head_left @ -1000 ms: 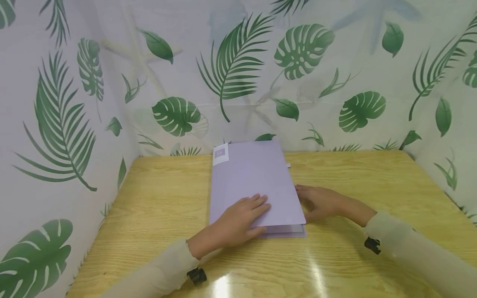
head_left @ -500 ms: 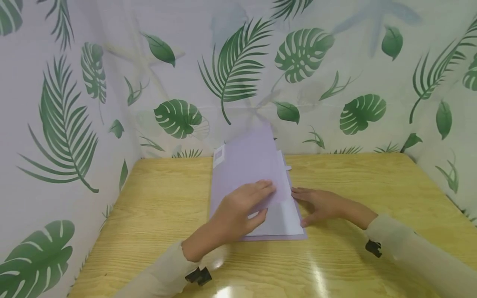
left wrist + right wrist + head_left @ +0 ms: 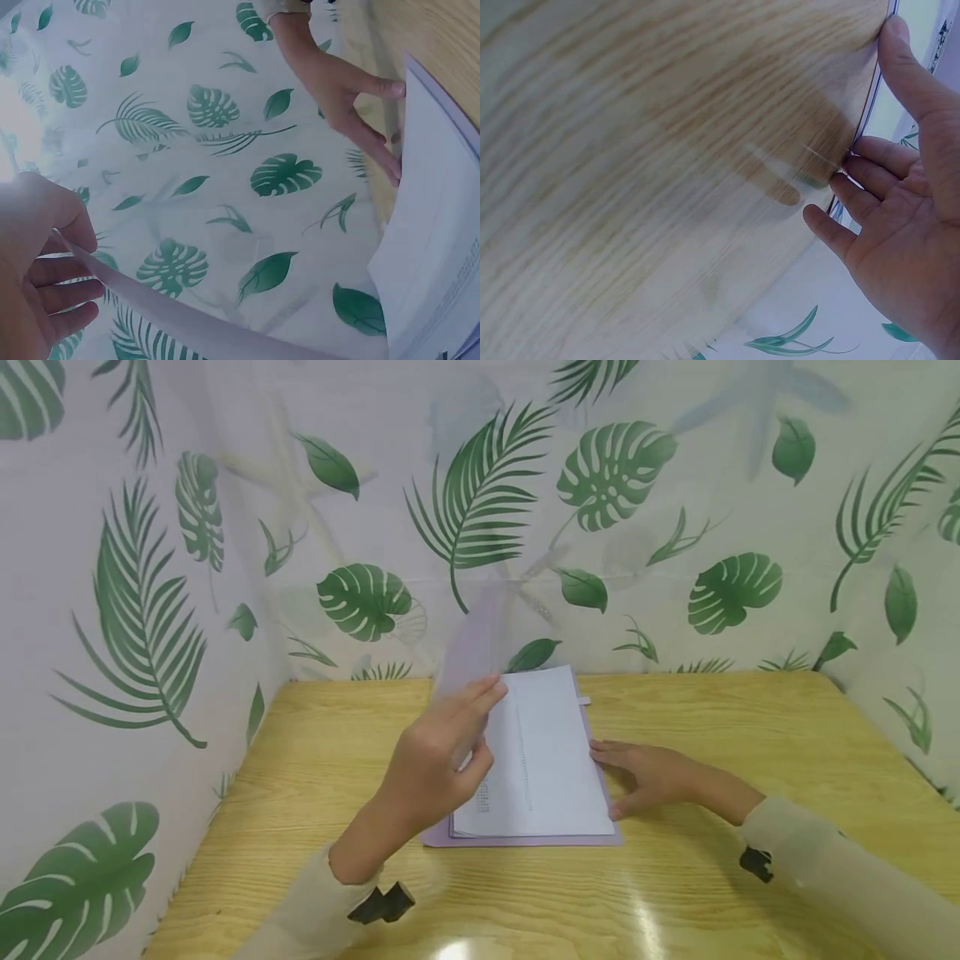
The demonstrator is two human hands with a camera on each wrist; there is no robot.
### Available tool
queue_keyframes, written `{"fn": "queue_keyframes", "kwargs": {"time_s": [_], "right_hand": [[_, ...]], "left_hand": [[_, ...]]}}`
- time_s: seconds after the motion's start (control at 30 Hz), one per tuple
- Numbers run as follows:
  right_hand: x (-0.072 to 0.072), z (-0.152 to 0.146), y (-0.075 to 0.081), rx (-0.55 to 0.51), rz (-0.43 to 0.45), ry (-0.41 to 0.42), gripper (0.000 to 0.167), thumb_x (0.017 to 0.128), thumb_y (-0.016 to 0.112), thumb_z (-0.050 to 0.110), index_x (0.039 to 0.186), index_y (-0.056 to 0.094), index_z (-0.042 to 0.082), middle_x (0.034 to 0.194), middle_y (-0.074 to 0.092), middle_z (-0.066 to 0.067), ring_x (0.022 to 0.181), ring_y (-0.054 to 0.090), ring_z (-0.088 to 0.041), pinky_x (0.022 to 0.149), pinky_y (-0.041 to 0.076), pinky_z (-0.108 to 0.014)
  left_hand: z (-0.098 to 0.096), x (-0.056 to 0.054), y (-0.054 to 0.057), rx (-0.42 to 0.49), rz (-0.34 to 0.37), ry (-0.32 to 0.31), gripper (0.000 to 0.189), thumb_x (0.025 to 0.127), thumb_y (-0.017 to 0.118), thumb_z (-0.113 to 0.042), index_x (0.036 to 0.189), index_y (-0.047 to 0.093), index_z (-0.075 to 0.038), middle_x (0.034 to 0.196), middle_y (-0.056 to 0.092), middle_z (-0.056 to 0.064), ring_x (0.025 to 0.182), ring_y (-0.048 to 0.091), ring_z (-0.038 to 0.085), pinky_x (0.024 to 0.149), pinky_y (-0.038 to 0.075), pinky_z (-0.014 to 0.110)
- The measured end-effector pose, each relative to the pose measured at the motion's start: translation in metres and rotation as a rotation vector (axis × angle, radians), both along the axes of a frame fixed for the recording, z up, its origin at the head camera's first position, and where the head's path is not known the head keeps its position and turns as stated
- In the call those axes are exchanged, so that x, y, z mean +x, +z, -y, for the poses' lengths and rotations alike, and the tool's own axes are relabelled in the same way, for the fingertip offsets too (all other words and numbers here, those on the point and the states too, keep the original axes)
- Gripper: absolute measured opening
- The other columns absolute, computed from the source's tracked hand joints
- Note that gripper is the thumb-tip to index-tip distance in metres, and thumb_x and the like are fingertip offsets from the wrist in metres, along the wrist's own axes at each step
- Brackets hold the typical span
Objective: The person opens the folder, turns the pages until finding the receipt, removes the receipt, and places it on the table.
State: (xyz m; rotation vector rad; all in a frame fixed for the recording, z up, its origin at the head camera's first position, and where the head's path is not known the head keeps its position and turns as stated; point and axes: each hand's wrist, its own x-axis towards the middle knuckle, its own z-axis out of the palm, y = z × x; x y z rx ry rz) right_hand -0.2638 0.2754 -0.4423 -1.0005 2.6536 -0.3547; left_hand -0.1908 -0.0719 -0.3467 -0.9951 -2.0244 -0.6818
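With the folder as clock centre, I read the left hand at 9 o'clock, its thumb and fingers pinching the raised cover. The right hand, loosely extended with thumb apart, touches the 3 o'clock edge without gripping. The folder lies mid-table, pages exposed. I have table extending sideways at 9 and 3; the leaf-print wall bounds 12.

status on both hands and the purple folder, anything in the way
Left hand pinching raised cover. Right hand touching right edge of folder. Folder open, white pages showing. No obstruction seen.
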Motion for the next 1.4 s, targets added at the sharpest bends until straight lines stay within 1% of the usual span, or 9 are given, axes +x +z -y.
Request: {"fn": "queue_keyframes", "kwargs": {"time_s": [0.3,0.4,0.5,0.6,0.83,0.93,1.1,1.23,1.4], "right_hand": [[0.002,-0.003,-0.002,0.017,-0.012,-0.002,0.101,0.082,0.077,0.06,0.149,0.044,-0.008,0.158,0.039,-0.027,0.145,0.039,-0.049,0.114,0.038,-0.063],[0.002,-0.003,-0.002,0.015,-0.007,-0.007,0.101,0.081,0.077,0.06,0.148,0.044,-0.009,0.158,0.04,-0.028,0.145,0.039,-0.049,0.114,0.038,-0.063],[0.003,-0.004,-0.002,0.02,-0.004,-0.014,0.102,0.081,0.077,0.06,0.149,0.044,-0.008,0.158,0.04,-0.027,0.145,0.039,-0.048,0.115,0.038,-0.062],[0.004,-0.004,-0.002,0.024,0.002,-0.022,0.103,0.081,0.077,0.062,0.149,0.044,-0.008,0.159,0.039,-0.026,0.146,0.038,-0.047,0.116,0.037,-0.061],[0.005,-0.002,-0.001,0.017,0.007,-0.03,0.104,0.08,0.077,0.062,0.15,0.043,-0.007,0.159,0.039,-0.026,0.147,0.038,-0.047,0.116,0.037,-0.062],[0.005,-0.002,-0.001,0.018,0.005,-0.03,0.104,0.08,0.077,0.062,0.15,0.043,-0.007,0.159,0.039,-0.026,0.147,0.038,-0.047,0.116,0.037,-0.062],[0.004,-0.002,-0.002,0.013,-0.015,-0.021,0.103,0.08,0.078,0.06,0.149,0.044,-0.008,0.158,0.04,-0.028,0.145,0.039,-0.048,0.115,0.038,-0.062],[0.003,-0.002,-0.001,0.008,-0.023,-0.018,0.102,0.08,0.079,0.058,0.149,0.044,-0.009,0.158,0.04,-0.028,0.145,0.04,-0.048,0.115,0.038,-0.061],[0.002,-0.001,-0.002,0.011,-0.017,-0.018,0.103,0.08,0.078,0.06,0.15,0.044,-0.007,0.158,0.04,-0.026,0.146,0.039,-0.047,0.115,0.038,-0.061]], "left_hand": [[0.046,0.006,0.014,0.114,0.092,0.15,0.046,0.085,0.064,0.005,0.131,0.067,-0.001,0.136,0.067,0.015,0.125,0.066,0.031,0.092,0.06,0.044],[0.064,0.009,0.017,0.111,0.118,0.195,0.042,0.085,0.064,0.004,0.126,0.07,0.0,0.133,0.069,0.015,0.118,0.069,0.032,0.076,0.061,0.03],[0.082,0.013,0.022,0.109,0.15,0.227,0.04,0.084,0.064,0.006,0.122,0.072,0.001,0.13,0.07,0.016,0.1,0.075,0.033,0.053,0.041,0.015],[0.098,0.02,0.027,0.095,0.217,0.278,0.039,0.083,0.062,0.008,0.12,0.073,0.003,0.131,0.07,0.016,0.101,0.074,0.034,0.055,0.032,0.014],[0.129,0.035,0.036,-0.091,0.46,0.556,0.041,0.085,0.067,0.001,0.125,0.07,0.004,0.14,0.062,0.023,0.128,0.059,0.045,0.068,0.054,0.046],[0.14,0.034,0.031,-0.147,0.524,0.65,0.041,0.084,0.07,-0.002,0.124,0.068,0.006,0.137,0.061,0.028,0.128,0.057,0.05,0.083,0.056,0.06],[0.154,0.024,0.011,-0.243,0.54,0.731,0.041,0.08,0.077,-0.005,0.118,0.069,0.011,0.126,0.065,0.034,0.122,0.058,0.054,0.105,0.043,0.068],[0.161,0.011,-0.007,-0.315,0.622,0.745,0.045,0.08,0.08,-0.01,0.118,0.069,0.011,0.124,0.065,0.034,0.123,0.056,0.055,0.107,0.04,0.068],[0.164,-0.005,-0.026,-0.343,0.82,0.721,0.052,0.082,0.079,-0.016,0.125,0.065,0.009,0.129,0.064,0.033,0.123,0.057,0.055,0.098,0.049,0.066]]}}
